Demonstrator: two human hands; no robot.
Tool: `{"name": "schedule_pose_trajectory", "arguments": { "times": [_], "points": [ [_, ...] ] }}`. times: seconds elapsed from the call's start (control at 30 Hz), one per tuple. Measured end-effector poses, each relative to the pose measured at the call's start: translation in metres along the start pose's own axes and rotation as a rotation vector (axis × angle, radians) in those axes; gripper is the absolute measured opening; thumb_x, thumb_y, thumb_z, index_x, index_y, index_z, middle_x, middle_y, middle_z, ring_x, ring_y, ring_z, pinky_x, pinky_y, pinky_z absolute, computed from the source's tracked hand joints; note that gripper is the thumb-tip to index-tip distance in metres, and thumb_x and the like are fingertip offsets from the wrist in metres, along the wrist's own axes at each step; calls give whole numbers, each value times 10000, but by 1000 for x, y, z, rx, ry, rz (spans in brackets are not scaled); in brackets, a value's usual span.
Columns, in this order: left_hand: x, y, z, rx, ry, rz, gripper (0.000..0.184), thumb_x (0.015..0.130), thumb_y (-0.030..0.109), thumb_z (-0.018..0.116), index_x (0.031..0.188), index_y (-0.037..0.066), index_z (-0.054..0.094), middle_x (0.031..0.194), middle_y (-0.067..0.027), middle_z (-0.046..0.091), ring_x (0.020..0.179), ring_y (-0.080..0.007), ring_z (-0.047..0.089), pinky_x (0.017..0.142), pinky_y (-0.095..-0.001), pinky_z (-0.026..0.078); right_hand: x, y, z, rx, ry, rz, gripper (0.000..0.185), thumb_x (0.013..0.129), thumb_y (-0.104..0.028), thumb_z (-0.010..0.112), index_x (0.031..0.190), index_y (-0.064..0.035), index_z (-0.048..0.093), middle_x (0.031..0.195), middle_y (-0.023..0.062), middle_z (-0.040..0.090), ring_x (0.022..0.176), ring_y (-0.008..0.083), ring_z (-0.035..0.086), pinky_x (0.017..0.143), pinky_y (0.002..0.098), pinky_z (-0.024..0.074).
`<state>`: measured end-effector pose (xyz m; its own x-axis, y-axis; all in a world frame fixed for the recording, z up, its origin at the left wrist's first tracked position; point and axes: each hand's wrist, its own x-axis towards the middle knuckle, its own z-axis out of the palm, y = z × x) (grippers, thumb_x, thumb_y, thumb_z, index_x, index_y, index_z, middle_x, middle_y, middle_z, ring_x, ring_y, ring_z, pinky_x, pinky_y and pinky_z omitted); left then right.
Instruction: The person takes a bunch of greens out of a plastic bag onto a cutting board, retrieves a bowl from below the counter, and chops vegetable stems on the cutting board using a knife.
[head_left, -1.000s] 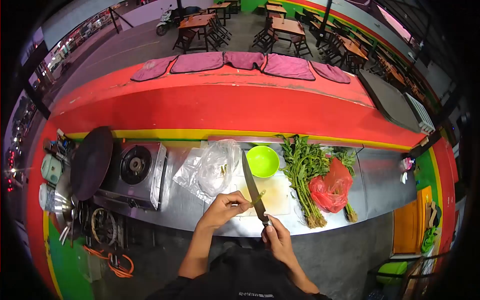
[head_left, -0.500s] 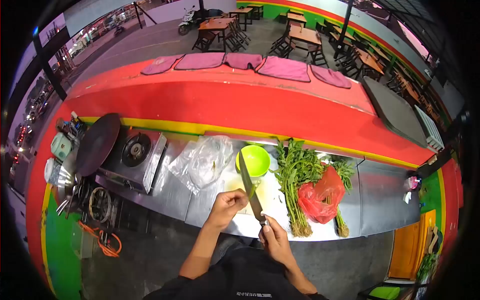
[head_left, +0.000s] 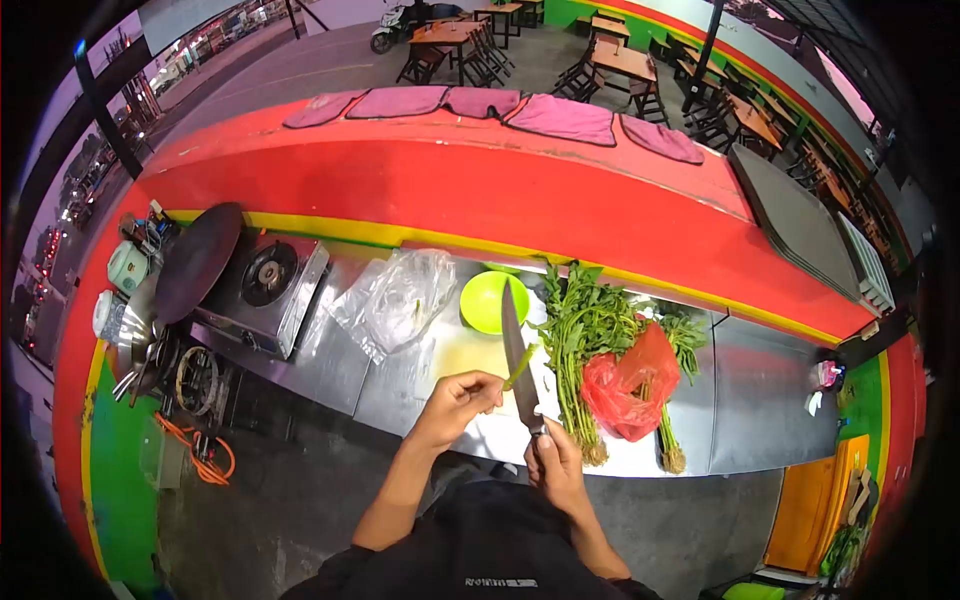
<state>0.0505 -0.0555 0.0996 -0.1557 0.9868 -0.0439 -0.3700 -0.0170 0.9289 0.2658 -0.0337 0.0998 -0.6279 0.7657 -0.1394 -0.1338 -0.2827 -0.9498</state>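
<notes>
One knife (head_left: 512,328) is gripped by the right hand (head_left: 556,463) and a green strip (head_left: 520,370) pinched by the left hand (head_left: 455,408) above the surface (head_left: 765,410).

An eatery's open kitchen, by the look of it — a stove (head_left: 268,280) and a big pan (head_left: 198,262) sit at the left of the steel counter (head_left: 765,415), a knife (head_left: 515,335) over its middle, leafy greens (head_left: 580,325) just right. Beyond the red wall (head_left: 450,190) stand wooden tables (head_left: 625,60) and chairs (head_left: 648,103), set out for diners — and a street (head_left: 72,215) shows far left.
</notes>
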Motion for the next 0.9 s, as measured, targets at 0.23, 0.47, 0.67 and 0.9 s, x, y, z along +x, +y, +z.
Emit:
{"name": "schedule_pose_trajectory", "arguments": {
  "times": [0.23, 0.47, 0.67, 0.9],
  "points": [
    [13, -8, 2, 39, 85, 9, 208, 991, 204, 692, 994, -4, 712, 862, -6, 650, 789, -54, 551, 728, -219, 432, 3, -9, -8, -48, -17, 5, 436, 1099, -255, 453, 1479, -41, 459, 689, -23, 484, 559, 38, 407, 494, 209, 339],
    [29, -14, 9, -18, 81, 69, 231, 989, 235, 698, 974, 4, 703, 861, 3, 635, 795, -54, 536, 722, -215, 408, 9, -11, -16, -69, -13, 10, 441, 1098, -249, 452, 1491, -48, 447, 676, -33, 474, 536, 37, 398, 492, 209, 346],
    [36, -18, 5, -100, 117, 81, 159, 990, 164, 689, 1001, 6, 704, 864, 4, 658, 800, -54, 575, 771, -211, 453, 8, -12, -17, -114, -18, -11, 439, 1094, -228, 453, 1489, -37, 446, 706, -26, 496, 561, 38, 428, 508, 210, 368],
    [32, -16, -4, 27, -36, 133, 163, 990, 155, 688, 941, 3, 719, 842, 9, 640, 745, -46, 523, 706, -209, 412, 2, -11, -17, -64, -47, -4, 434, 1098, -224, 444, 1495, -49, 443, 692, -24, 481, 532, 38, 407, 482, 211, 353]
  ]
}}
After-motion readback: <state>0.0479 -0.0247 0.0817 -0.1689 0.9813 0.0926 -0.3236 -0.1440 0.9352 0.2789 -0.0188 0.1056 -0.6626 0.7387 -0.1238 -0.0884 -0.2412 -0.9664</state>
